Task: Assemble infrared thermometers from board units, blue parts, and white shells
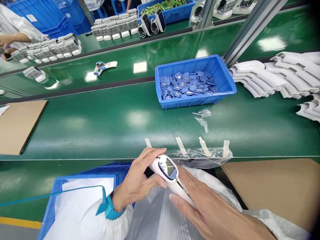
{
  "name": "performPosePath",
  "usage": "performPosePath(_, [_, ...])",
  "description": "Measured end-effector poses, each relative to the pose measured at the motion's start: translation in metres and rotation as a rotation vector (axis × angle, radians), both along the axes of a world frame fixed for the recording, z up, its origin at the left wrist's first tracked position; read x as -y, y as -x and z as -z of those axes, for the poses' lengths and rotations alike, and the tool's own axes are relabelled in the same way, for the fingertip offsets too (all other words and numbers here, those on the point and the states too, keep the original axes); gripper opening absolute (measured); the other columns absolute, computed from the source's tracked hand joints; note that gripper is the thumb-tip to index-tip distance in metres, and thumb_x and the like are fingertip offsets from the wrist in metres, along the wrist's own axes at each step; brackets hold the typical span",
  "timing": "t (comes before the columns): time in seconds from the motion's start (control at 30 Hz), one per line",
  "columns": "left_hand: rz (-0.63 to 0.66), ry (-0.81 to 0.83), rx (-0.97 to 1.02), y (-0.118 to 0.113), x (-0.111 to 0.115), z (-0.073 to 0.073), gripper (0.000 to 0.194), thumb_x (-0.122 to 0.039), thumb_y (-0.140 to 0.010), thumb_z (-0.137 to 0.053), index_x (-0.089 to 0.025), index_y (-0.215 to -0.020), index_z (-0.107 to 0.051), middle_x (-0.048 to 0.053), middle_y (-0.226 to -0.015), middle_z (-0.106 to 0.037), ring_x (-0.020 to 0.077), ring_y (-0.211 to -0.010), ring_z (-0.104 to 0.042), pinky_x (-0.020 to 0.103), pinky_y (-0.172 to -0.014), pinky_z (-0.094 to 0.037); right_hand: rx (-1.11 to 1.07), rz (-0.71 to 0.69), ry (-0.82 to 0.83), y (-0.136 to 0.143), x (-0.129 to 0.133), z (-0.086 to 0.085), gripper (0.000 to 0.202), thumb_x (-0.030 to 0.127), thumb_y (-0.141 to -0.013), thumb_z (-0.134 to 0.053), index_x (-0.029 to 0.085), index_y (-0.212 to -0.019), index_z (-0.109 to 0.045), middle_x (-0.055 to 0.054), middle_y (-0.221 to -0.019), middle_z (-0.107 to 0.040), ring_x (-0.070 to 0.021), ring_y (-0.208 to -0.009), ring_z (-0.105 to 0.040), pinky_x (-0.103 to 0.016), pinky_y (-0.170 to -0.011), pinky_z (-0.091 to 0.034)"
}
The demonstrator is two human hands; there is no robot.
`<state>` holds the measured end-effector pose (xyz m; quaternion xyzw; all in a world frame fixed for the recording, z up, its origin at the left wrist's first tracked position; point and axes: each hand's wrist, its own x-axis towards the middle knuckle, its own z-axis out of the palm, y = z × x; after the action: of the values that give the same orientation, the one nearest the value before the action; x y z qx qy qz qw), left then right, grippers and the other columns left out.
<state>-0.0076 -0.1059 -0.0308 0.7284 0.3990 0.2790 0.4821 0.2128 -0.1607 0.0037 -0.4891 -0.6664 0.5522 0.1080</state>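
A white handheld device [170, 173] with a dark-rimmed oval screen is held between both hands, over the lap at the bench's front edge. My left hand [142, 176], with a teal strap at the wrist, grips the screen end between thumb and fingers. Along the device's lower body, my right hand [200, 203] is closed, thumb on the near side and fingers on the far side. A dark seam runs along the body of the device. The underside of the device is hidden.
A blue bin [195, 100] of small blue parts stands on the green bench [100, 123]. White shells [262, 78] are stacked at right. Clear plastic [203, 161] is taped to the front edge. Cardboard lies left [21, 126] and right [275, 186]. Another person's hand [6, 40] shows at upper left.
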Motion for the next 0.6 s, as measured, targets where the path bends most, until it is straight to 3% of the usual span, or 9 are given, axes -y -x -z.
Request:
performPosePath(0.13, [-0.010, 0.167, 0.121, -0.007, 0.003, -0.002, 0.053, -0.060, -0.082, -0.070, -0.020, -0.116, -0.062, 0.006, -0.103, -0.061, 0.0188, -0.091, -0.056, 0.030, -0.082, -0.046, 0.080, 0.029, -0.191, 0.008, 0.008, 0.016, 0.059, 0.036, -0.102, -0.041, 0.022, -0.157, -0.027, -0.013, -0.152, -0.049, -0.0271, -0.133, -0.055, -0.046, -0.102, -0.055])
performPosePath(0.27, [-0.062, 0.201, 0.190, -0.013, 0.009, 0.000, 0.040, -0.051, -0.087, -0.069, -0.021, -0.112, -0.060, 0.004, -0.101, -0.059, 0.0171, -0.086, -0.054, 0.030, -0.078, -0.043, 0.176, 0.114, -0.443, 0.012, 0.012, 0.029, 0.045, 0.038, -0.104, -0.038, 0.016, -0.144, -0.042, -0.015, -0.132, -0.065, -0.0267, -0.115, -0.068, -0.045, -0.087, -0.062])
performPosePath(0.43, [-0.093, 0.173, 0.244, -0.019, 0.010, 0.002, 0.043, -0.054, -0.085, -0.070, -0.022, -0.112, -0.060, 0.004, -0.100, -0.060, 0.0179, -0.087, -0.055, 0.030, -0.078, -0.045, 0.296, 0.185, -0.703, 0.015, 0.006, 0.022, 0.035, 0.036, -0.104, -0.039, 0.015, -0.130, -0.051, -0.010, -0.104, -0.073, -0.0224, -0.081, -0.074, -0.034, -0.056, -0.059])
performPosePath(0.6, [-0.106, 0.110, 0.226, -0.025, 0.009, 0.000, 0.050, -0.059, -0.077, -0.076, -0.019, -0.106, -0.064, 0.005, -0.097, -0.062, 0.0178, -0.085, -0.057, 0.030, -0.078, -0.046, 0.412, 0.151, -0.860, 0.018, 0.004, 0.019, 0.033, 0.028, -0.104, -0.034, 0.012, -0.125, -0.054, -0.007, -0.090, -0.071, -0.0194, -0.068, -0.070, -0.032, -0.049, -0.051])
